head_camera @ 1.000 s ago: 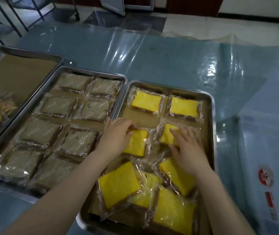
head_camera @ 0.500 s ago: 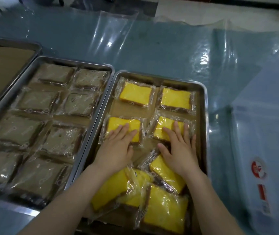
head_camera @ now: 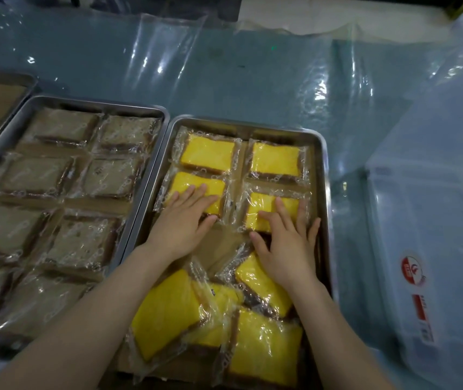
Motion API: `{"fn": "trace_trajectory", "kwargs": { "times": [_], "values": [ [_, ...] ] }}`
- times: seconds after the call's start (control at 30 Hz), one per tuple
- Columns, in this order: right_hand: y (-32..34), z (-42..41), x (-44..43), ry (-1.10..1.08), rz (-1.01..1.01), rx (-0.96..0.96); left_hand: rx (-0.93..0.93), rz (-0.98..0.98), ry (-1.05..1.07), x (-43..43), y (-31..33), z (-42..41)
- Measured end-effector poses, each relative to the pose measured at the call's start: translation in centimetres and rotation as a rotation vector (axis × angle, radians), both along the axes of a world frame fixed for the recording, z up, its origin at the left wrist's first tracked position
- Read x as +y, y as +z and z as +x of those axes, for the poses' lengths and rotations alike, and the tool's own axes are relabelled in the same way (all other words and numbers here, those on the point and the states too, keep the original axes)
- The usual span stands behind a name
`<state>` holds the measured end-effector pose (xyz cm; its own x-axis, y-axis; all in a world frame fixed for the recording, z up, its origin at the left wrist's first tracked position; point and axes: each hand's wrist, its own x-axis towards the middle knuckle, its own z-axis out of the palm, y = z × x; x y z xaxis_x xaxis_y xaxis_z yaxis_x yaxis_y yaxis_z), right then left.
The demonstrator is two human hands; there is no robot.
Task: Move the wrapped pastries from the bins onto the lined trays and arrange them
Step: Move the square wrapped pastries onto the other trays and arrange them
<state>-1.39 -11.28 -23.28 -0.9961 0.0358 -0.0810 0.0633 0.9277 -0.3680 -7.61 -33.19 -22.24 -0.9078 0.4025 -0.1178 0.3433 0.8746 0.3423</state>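
On worktop (head_camera: 224, 80) under clear sheeting: right-hand tray (head_camera: 324, 192), paper-lined. Far end holds four yellow wrapped pastries squared in two rows: back pair (head_camera: 207, 153), then front-left pastry (head_camera: 193, 184) and front-right pastry (head_camera: 261, 209). Left hand (head_camera: 185, 223) flat on front-left pastry, fingers straight, close together. Right hand (head_camera: 286, 249) flat on front-right pastry, fingers spread, thumb out over liner. Near end: loose heap (head_camera: 264, 344) of yellow pastries, overlapping and tilted. Just beside: left-hand tray (head_camera: 84, 102) of brown pastries (head_camera: 78, 243) in rows. Translucent bin (head_camera: 421, 220) off to right.
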Motion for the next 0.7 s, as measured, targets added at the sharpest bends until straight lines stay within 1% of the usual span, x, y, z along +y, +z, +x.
{"fn": "trace_trajectory", "kwargs": {
  "times": [0.13,0.23,0.33,0.37,0.43,0.47,0.5,0.57,0.6,0.63,0.7],
  "values": [
    [0.0,0.3,-0.2,-0.038,0.061,0.035,-0.018,-0.012,-0.018,0.3,0.3,-1.1],
    [0.0,0.3,0.0,-0.031,0.012,0.008,0.017,-0.008,-0.012,0.2,0.5,-0.2],
    [0.4,-0.1,0.1,-0.024,-0.026,-0.018,0.037,0.114,0.043,0.2,1.5,2.1],
    [0.7,-0.1,0.2,-0.022,-0.058,-0.026,0.024,0.180,0.081,0.0,1.8,3.1],
    [2.1,0.4,0.3,-0.012,-0.233,-0.013,-0.016,0.289,0.172,-0.9,2.5,5.4],
    [2.9,0.9,0.5,0.007,-0.334,0.022,-0.036,0.325,0.219,-1.5,2.8,6.7],
    [3.8,1.6,0.9,0.038,-0.389,0.077,-0.056,0.352,0.271,-2.2,3.0,8.0],
    [5.1,3.3,1.7,0.085,-0.373,0.165,-0.095,0.382,0.361,-3.6,3.6,10.5],
    [5.4,4.3,2.0,0.086,-0.343,0.167,-0.112,0.389,0.384,-4.2,3.7,11.6],
    [5.5,5.3,2.0,0.072,-0.315,0.134,-0.117,0.386,0.388,-4.7,3.8,12.6],
    [5.1,7.2,1.4,0.017,-0.269,0.003,-0.102,0.351,0.357,-5.5,4.2,14.5]
  ]
}}
